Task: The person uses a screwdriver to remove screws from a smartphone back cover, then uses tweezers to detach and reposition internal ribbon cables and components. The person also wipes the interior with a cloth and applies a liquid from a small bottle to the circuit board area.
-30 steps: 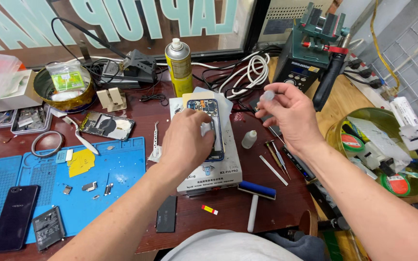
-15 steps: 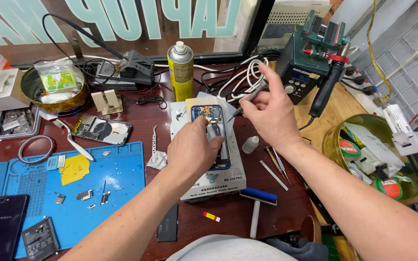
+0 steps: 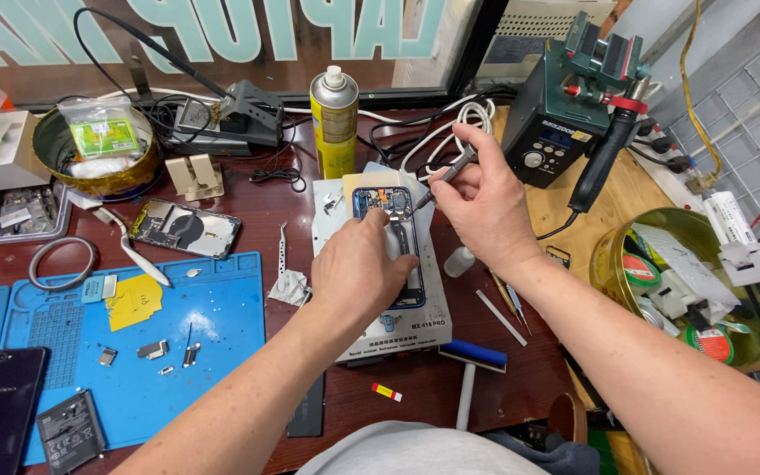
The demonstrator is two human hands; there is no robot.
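Note:
An opened phone (image 3: 388,211) with its blue frame and inner boards exposed lies on a white box-shaped heating pad (image 3: 415,321) in the middle of the bench. My left hand (image 3: 358,268) presses down on the phone's lower half and covers it. My right hand (image 3: 477,207) grips a thin grey screwdriver (image 3: 446,174), its tip pointing down at the phone's upper right corner.
A yellow spray can (image 3: 334,123) stands behind the pad. A blue work mat (image 3: 125,352) at left carries small parts, a yellow note and a battery. Another phone shell (image 3: 185,227), tweezers (image 3: 282,255), a soldering station (image 3: 565,132), a roller (image 3: 471,369) and two round tins surround it.
My right hand has come in from the right with the screwdriver, turned it and brought its tip down over the phone's top. My left hand has stayed pressed on the phone.

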